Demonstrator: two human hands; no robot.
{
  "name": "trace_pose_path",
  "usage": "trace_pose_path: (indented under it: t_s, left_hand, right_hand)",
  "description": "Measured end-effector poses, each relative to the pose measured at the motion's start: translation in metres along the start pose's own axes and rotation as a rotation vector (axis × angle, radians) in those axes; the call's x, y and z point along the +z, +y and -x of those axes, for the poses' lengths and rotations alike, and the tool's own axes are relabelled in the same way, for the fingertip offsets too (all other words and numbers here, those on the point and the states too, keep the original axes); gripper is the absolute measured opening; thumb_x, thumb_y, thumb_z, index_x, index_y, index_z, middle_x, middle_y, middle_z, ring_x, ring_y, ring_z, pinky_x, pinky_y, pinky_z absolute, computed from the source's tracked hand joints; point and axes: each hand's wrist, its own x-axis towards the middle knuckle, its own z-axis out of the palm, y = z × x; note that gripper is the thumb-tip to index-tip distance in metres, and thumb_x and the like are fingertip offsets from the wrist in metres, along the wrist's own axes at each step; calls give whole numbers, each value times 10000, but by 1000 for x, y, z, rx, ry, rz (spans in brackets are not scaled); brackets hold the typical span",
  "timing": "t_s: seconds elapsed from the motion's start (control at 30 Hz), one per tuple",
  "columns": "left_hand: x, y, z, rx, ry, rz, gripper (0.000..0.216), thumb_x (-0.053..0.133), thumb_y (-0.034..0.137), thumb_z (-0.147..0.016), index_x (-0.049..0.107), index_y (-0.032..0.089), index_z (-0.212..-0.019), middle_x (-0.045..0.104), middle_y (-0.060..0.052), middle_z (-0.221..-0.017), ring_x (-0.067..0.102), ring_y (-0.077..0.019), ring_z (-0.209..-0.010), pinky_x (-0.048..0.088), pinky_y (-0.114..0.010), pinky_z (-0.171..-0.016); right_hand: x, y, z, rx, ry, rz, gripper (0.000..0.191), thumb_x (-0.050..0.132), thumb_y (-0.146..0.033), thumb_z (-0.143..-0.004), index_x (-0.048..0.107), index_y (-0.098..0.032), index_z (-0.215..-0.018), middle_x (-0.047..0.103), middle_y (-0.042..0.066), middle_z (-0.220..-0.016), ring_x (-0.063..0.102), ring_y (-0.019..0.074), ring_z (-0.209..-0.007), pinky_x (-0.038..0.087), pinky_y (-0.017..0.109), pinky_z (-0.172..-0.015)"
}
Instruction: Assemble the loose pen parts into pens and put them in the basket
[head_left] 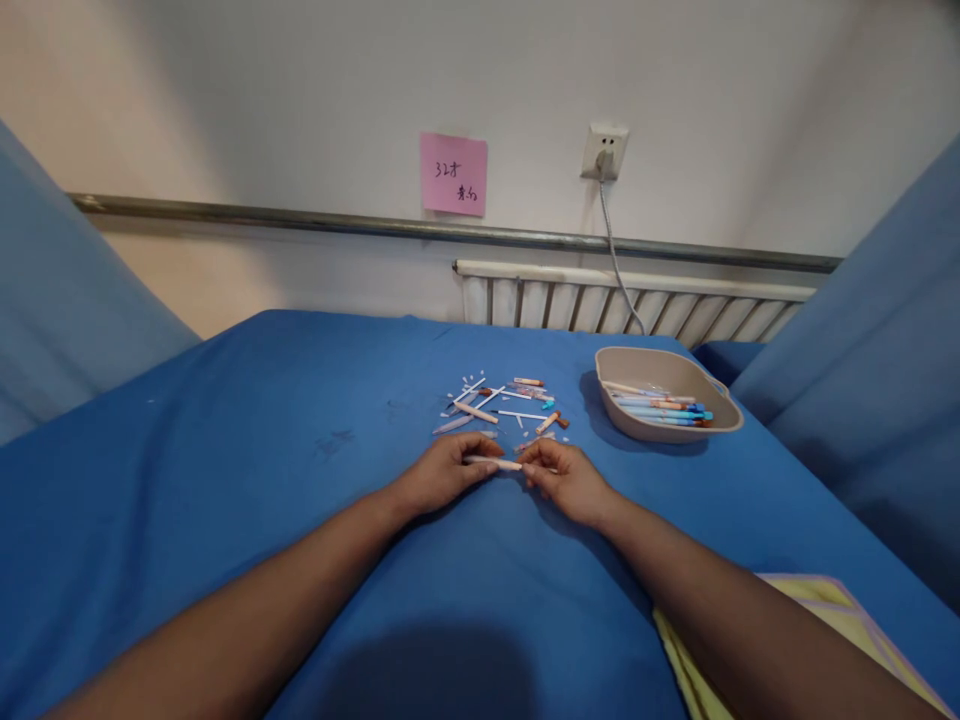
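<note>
My left hand is closed round a slim pale pen barrel, held level just above the blue sheet. At the barrel's right end the fingertips of my right hand are pinched together; whether they also hold a small part is too small to make out. Just beyond both hands lie loose pen parts: a pale barrel, thin white refills, an orange-and-cream piece, a small blue piece and several tiny clear bits.
A beige basket holding several blue and pale pens stands to the right. A yellow cloth lies under my right forearm. Behind the blue-covered surface are a radiator, a metal rail and a plugged-in cord.
</note>
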Motion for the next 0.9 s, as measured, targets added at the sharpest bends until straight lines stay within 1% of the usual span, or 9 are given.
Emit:
trace_pose_path:
  t_s: [0.1, 0.17, 0.3, 0.43, 0.5, 0.63, 0.73, 0.8, 0.9]
  left_hand:
    - [-6, -3, -1, 15, 56, -39, 227, 610, 316, -751, 650, 160, -911, 653, -26, -880, 589, -166, -814, 464, -291, -752]
    - [-9, -5, -1, 10, 87, -41, 241, 615, 314, -745, 649, 156, -924, 655, -32, -892, 593, -172, -818, 470, -302, -752]
    - [-12, -4, -1, -9, 106, -25, 271, 627, 307, -729, 638, 158, -955, 654, -32, -897, 594, -171, -809, 479, -310, -742]
    - [-8, 0, 0, 11, 102, 8, 277, 654, 294, -702, 629, 144, -934, 641, -28, -855, 583, -156, -774, 479, -298, -728]
    - [-7, 2, 1, 17, 110, 44, 283, 658, 289, -698, 623, 137, -934, 639, -30, -848, 582, -150, -758, 479, -292, -713]
    - [-15, 3, -1, 24, 197, 132, 326, 651, 282, -707, 592, 132, -990, 645, -45, -856, 595, -145, -717, 486, -291, -674]
    - [-23, 3, -4, 42, 281, 155, 408, 675, 265, -689, 536, 131, -1048, 649, -51, -840, 618, -158, -717, 496, -305, -671]
    - [-27, 2, -5, 56, 320, 152, 443, 687, 259, -679, 502, 133, -1061, 650, -51, -839, 630, -168, -726, 503, -317, -678]
    - [-29, 0, -5, 78, 336, 88, 429, 666, 264, -701, 479, 139, -1066, 648, -60, -863, 635, -175, -733, 508, -324, -678]
  right_hand:
    - [-5, 3, -1, -12, -8, 32, 92, 552, -262, -743, 572, -182, -785, 571, -31, -613, 516, 100, -554, 401, 220, -528]
    - [-9, 4, -3, -5, -16, 33, 82, 547, -254, -743, 562, -181, -775, 568, -29, -614, 521, 105, -559, 409, 225, -533]
    - [-12, 6, -3, -6, -41, 50, 91, 541, -251, -757, 555, -180, -812, 577, -24, -647, 536, 110, -584, 417, 228, -551]
    - [-9, 4, 1, -68, -77, 208, 157, 522, -243, -801, 577, -201, -942, 597, -26, -680, 538, 112, -600, 404, 230, -571]
    - [-8, 2, 2, -104, -108, 299, 156, 496, -224, -825, 583, -211, -954, 605, -27, -683, 545, 114, -610, 404, 232, -589]
    - [-11, -1, 2, -115, -107, 387, 145, 462, -196, -850, 575, -210, -939, 617, -26, -695, 561, 118, -642, 407, 231, -623]
    - [-13, -3, 2, -111, -89, 452, 106, 460, -181, -847, 560, -198, -878, 626, -16, -718, 560, 122, -660, 398, 228, -623]
    - [-14, -4, 2, -116, -87, 500, 84, 469, -168, -837, 548, -196, -831, 630, -11, -728, 559, 126, -673, 389, 228, -626]
    - [-14, -4, 2, -107, -80, 527, 78, 471, -159, -831, 531, -198, -803, 629, -9, -729, 557, 128, -675, 382, 230, -630]
